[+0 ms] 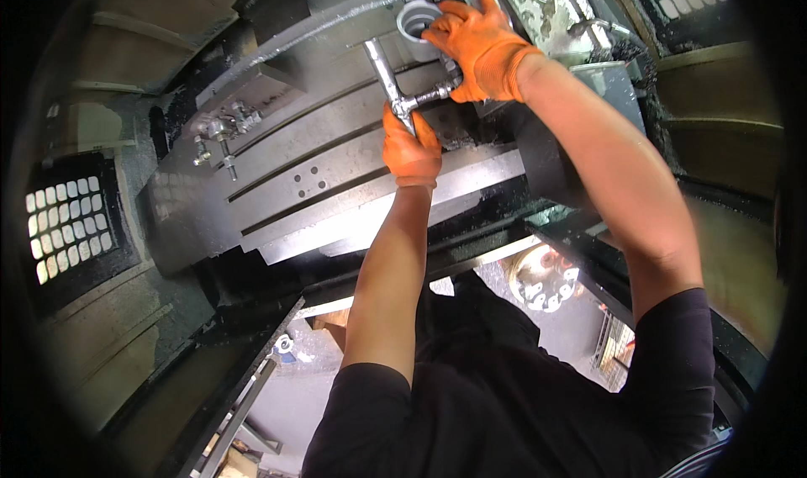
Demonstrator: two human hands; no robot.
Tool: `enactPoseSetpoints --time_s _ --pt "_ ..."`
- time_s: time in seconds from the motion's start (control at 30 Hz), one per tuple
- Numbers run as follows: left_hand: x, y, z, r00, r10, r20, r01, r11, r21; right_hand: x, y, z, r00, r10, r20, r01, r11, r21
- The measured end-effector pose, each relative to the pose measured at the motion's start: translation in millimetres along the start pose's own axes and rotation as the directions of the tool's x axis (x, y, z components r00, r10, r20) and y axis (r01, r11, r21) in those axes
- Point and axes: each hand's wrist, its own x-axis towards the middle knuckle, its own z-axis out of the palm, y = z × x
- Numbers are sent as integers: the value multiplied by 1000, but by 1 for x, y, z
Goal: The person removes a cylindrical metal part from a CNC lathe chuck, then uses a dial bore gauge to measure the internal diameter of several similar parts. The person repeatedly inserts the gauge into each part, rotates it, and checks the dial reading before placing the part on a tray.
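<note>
My left hand (413, 147), in an orange glove, is closed round the lower end of a shiny metal T-handle wrench (386, 72). Its thick bar slants up and left, and a thinner shaft runs right to a fixture beneath my other hand. Also gloved in orange, my right hand (481, 45) lies over the right side of a grey ring-shaped metal part (414, 24). Some fingers curl over its rim while one finger sticks up away from it. The palm hides most of the fixture and the wrench's far end.
A slotted metal machine table (336, 154) spans the middle under both arms. On its left stands a clamp assembly with a bolt (220, 133). Enclosure walls with a lit grille (71, 226) rise at the left. A round metal disc (542, 278) sits below right, past the front edge.
</note>
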Motion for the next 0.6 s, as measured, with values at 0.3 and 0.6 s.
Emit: enactPoseSetpoints --time_s 0.3,0.6 --pt "7 -24 10 988 147 -41 -145 989 39 -1 -1 4 1000 8 -12 -7 1000 4" --pt "10 -38 16 956 258 -142 -246 964 99 4 -1 14 998 -8 -69 8 1000 4"
